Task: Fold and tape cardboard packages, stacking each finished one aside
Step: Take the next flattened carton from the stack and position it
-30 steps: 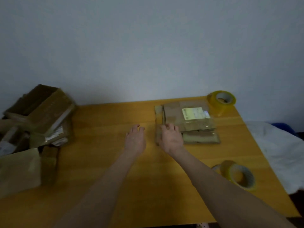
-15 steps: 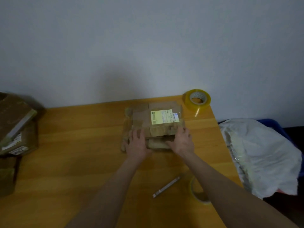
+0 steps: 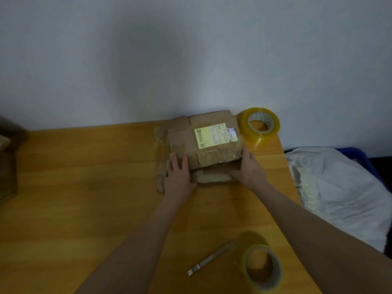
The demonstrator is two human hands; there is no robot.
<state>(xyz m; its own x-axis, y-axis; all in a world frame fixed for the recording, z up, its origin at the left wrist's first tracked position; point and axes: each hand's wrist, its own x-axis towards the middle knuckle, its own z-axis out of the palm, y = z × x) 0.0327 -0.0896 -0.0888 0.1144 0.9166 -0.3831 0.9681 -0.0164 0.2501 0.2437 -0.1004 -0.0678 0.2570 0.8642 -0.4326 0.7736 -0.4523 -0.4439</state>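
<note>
Head view: both hands reach forward to a stack of cardboard packages (image 3: 212, 154) at the far edge of the wooden table (image 3: 84, 187), close to the wall. The top package carries a pale printed label (image 3: 215, 134) under clear tape. A flatter package (image 3: 212, 177) sticks out below it, between the two hands.

The left hand (image 3: 178, 177) lies flat, palm down, with straight fingers on the stack's near left part. Just left of this hand a crumpled strip of cardboard (image 3: 160, 166) lies on the table. The right hand (image 3: 248, 168) sits against the stack's near right corner, fingers straight along the side and thumb laid across the front. Neither hand is curled round anything.

Just beyond the right hand's fingertips a roll of yellowish tape (image 3: 259, 126) leans on the table's far corner. A second tape roll (image 3: 263, 268) stands beside the right forearm, with a slim pale stick (image 3: 212, 259) between the forearms. Right of the right arm, off the table, lies a white sheet (image 3: 339, 187). Far to the left of the left hand, dark boxes (image 3: 6, 166) show at the edge.
</note>
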